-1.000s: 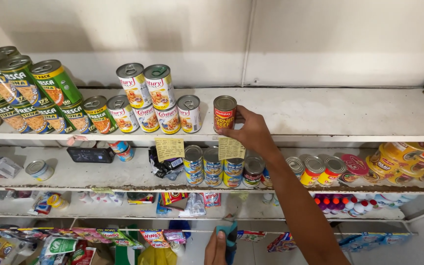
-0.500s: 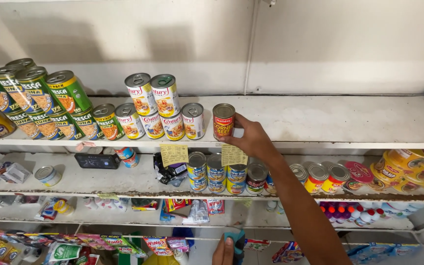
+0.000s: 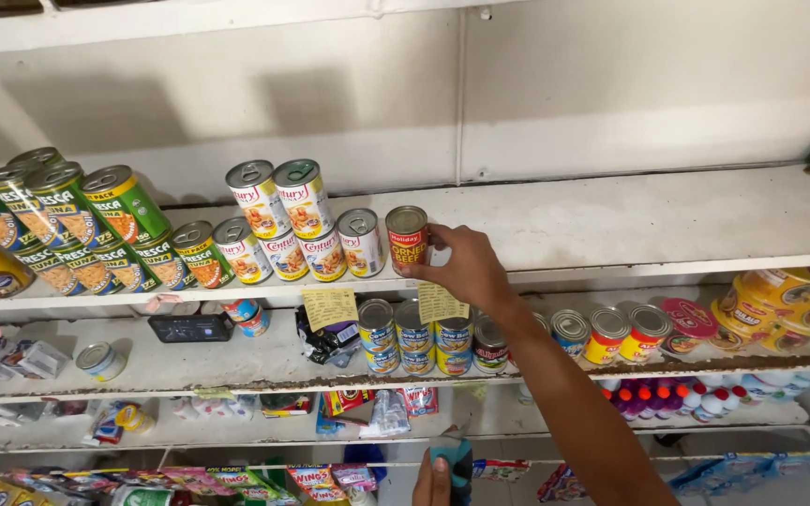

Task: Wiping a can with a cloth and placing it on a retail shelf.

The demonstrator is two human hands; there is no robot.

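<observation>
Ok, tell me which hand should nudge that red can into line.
Right hand: probably, since its fingers grip the red can on the top shelf. The left hand hangs low, holding something.

This is a small grocery shop, its stock set out on white shelves (image 3: pixel 667 225) fixed to a plain wall. Tins (image 3: pixel 274 225) stand in rows and stacks along the top shelf's front edge, more tins (image 3: pixel 611 333) line the shelf below, and small bottles (image 3: pixel 677 403) and bright sachets (image 3: pixel 330 478) fill the lower ones. Handwritten paper tags (image 3: pixel 328 307) hang from the top shelf's front edge, as price labels do, and many copies of each product sit side by side.
</observation>
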